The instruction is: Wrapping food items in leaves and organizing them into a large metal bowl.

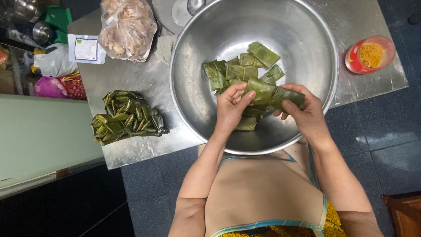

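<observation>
Both hands hold one green leaf-wrapped parcel (272, 94) over a large steel bowl (199, 52). My left hand (230, 107) pinches its left end with the thumb on top. My right hand (305, 113) grips its right end. Below and behind the parcel, several more leaf-wrapped parcels (243, 70) lie on the bowl's bottom. The bowl rests on a steel table (131, 149).
A pile of folded green leaf bundles (125, 117) lies on the table left of the bowl. A clear plastic bag of pale pieces (127, 28) sits at the back left. A red cup of yellow rubber bands (369, 55) stands at the right. Dark tiled floor surrounds the table.
</observation>
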